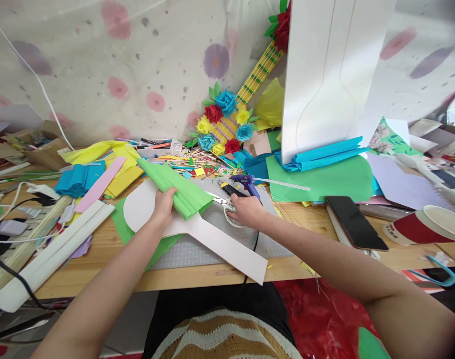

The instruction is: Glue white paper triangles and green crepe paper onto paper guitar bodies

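My left grip (164,205) clasps green paper (177,192); my right grip (248,212), near it, holds scissors (220,201). I'd hold the paper taut.

Folded green paper (180,193), scissors (222,201) near its edge, slants over a white cutout (231,248).

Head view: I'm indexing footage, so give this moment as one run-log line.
left hand: holds folded green paper | right hand: holds white-handled metal scissors | below paper: white paddle-shaped board
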Demonstrator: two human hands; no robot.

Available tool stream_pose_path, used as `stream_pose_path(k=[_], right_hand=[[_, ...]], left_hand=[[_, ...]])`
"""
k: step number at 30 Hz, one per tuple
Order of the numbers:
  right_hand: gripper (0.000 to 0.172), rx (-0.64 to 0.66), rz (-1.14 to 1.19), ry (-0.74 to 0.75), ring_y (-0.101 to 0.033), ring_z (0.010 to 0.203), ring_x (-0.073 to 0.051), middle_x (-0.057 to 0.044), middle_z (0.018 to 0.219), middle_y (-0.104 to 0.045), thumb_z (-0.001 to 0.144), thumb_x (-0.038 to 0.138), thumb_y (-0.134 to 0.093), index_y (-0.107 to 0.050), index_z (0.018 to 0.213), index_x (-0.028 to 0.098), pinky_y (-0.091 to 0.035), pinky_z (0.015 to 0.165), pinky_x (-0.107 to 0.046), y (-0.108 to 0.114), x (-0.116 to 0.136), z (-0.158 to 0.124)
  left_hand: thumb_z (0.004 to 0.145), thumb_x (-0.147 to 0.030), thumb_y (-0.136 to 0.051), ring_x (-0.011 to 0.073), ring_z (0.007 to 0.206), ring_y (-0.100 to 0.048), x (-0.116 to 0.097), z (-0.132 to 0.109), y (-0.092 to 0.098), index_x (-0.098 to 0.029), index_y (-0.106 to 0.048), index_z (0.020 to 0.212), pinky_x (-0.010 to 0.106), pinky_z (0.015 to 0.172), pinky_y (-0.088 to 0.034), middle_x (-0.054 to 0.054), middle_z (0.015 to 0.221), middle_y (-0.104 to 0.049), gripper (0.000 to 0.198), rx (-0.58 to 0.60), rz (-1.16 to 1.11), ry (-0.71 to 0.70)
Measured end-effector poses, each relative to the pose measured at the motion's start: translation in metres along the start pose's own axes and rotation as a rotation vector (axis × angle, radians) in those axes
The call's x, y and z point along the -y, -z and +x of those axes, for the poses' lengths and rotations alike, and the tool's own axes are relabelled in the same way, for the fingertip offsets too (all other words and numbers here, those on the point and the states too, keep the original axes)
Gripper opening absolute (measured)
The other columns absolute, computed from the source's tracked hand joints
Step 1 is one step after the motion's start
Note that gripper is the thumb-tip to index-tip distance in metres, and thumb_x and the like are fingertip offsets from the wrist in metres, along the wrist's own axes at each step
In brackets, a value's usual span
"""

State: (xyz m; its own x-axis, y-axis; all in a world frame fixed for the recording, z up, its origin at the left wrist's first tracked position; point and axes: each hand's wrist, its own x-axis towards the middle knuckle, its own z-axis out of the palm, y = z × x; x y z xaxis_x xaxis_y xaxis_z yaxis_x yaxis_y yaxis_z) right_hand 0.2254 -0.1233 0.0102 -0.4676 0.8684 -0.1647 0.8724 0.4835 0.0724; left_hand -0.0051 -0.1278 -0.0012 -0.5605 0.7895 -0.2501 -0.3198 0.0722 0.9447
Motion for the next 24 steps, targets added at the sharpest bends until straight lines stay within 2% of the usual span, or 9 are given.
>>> stream_pose_path(k=[6, 13, 18, 24], right_hand=[[0.041, -0.044, -0.001, 0.034, -0.067, 0.084, -0.028, -0.015, 0.093, -0.07, 0.087, 0.048, -0.043, -0.05, 0.106, 0.012, -0.044, 0.065, -0.033, -0.004, 0.001, 0.008], [0.045, -0.129, 0.046, -0.014, -0.066, 0.086, -0.028, -0.014, 0.097, -0.069, 0.084, 0.053, -0.042, -0.049, 0.107, 0.014, -0.045, 0.068, -0.033, -0.007, 0.01, 0.024], [0.047, -0.116, 0.089, -0.027, -0.065, 0.091, -0.028, -0.016, 0.101, -0.068, 0.084, 0.052, -0.042, -0.048, 0.11, 0.014, -0.045, 0.07, -0.033, -0.001, 0.016, 0.028], [0.046, -0.114, 0.108, -0.005, -0.065, 0.092, -0.027, -0.016, 0.102, -0.068, 0.083, 0.052, -0.043, -0.049, 0.108, 0.015, -0.045, 0.07, -0.033, 0.001, 0.019, 0.031]], left_hand=[[0.061, -0.013, -0.058, 0.0236, 0.09, -0.063, 0.0, 0.002, 0.001, -0.017, -0.059, 0.09, 0.038, 0.084, -0.052, 0.007, 0.097, -0.067, 0.029, -0.041, 0.037, -0.004], [0.061, -0.015, -0.059, 0.0254, 0.099, -0.061, 0.003, 0.004, 0.003, -0.018, -0.058, 0.094, 0.04, 0.087, -0.051, 0.008, 0.107, -0.065, 0.033, -0.041, 0.057, -0.001], [0.062, -0.018, -0.06, 0.0256, 0.097, -0.062, 0.002, 0.003, 0.005, -0.018, -0.059, 0.096, 0.041, 0.086, -0.051, 0.008, 0.106, -0.065, 0.034, -0.031, 0.053, 0.043], [0.061, -0.016, -0.059, 0.0231, 0.094, -0.062, 0.001, 0.004, 0.007, -0.019, -0.061, 0.093, 0.037, 0.083, -0.052, 0.006, 0.102, -0.066, 0.032, 0.01, -0.043, 0.039]])
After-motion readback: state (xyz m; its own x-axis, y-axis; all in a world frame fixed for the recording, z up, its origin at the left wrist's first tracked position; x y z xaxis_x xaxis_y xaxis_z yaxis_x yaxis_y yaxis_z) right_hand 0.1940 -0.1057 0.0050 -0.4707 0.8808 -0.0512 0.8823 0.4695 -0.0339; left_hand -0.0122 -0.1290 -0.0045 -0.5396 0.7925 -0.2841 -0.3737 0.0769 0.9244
